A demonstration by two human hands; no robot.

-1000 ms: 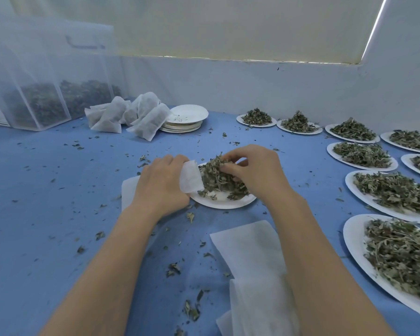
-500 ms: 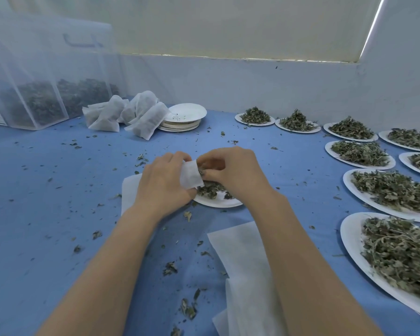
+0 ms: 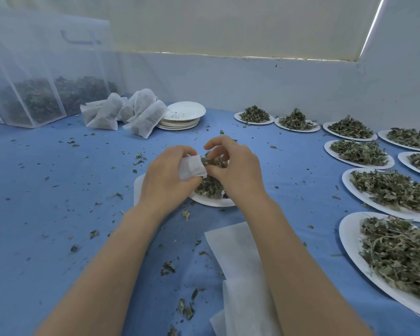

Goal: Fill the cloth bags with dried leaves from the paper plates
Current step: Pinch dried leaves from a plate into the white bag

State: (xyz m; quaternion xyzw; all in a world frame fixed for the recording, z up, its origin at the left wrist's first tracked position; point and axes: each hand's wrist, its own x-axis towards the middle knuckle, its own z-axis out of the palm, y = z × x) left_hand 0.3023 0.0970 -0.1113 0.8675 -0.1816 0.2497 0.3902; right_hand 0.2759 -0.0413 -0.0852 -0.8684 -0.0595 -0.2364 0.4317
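Blue-covered table [image 3: 46,190] against pale wall [image 3: 252,81], drawn cream blind [image 3: 228,25] above.

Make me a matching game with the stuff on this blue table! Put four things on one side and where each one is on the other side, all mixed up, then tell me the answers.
Things:
1. stack of empty plates
2. filled bags
3. cloth bag
4. flat empty bags

Places:
A. in the left hand, over the plate of leaves
B. near edge of the table, between the forearms
C. far side of the table, just right of the filled bags
D. piled beside the clear bin of leaves

Pairs: 1-C, 2-D, 3-A, 4-B
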